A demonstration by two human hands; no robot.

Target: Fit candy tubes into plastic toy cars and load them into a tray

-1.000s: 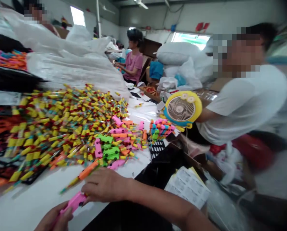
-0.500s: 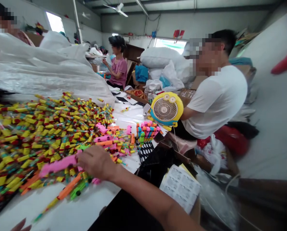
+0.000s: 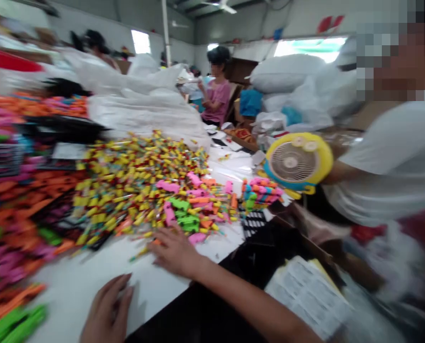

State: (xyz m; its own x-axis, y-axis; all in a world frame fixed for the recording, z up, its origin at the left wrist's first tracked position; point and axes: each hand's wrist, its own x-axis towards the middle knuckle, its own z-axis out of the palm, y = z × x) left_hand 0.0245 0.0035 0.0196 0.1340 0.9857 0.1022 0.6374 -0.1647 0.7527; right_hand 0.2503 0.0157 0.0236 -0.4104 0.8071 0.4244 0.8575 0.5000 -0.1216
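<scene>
My right hand (image 3: 178,252) reaches over the white table (image 3: 162,293) at the near edge of the pile. Its fingers close around an orange toy car (image 3: 157,242), mostly covered by them, with a yellow and green candy tube (image 3: 139,253) sticking out to the left. Just beyond the fingers lie a pink toy car (image 3: 169,213) and green toy cars (image 3: 188,223). Nearer to me, my left hand (image 3: 107,309) hovers low over the table, fingers loosely bent and apart, with nothing visible in it. Motion blurs the view somewhat.
A heap of yellow-capped candy tubes (image 3: 126,190) spreads across the table. Loose orange, pink and green toys (image 3: 15,238) lie left. Packed toys (image 3: 262,191) stand by a yellow fan (image 3: 294,162). Printed sheets (image 3: 307,295) are at right. A person in white (image 3: 383,157) sits beyond.
My view has turned left, showing more toys there. My right hand has let go of the pink toy car and closed on the orange one. More of my left hand shows now.
</scene>
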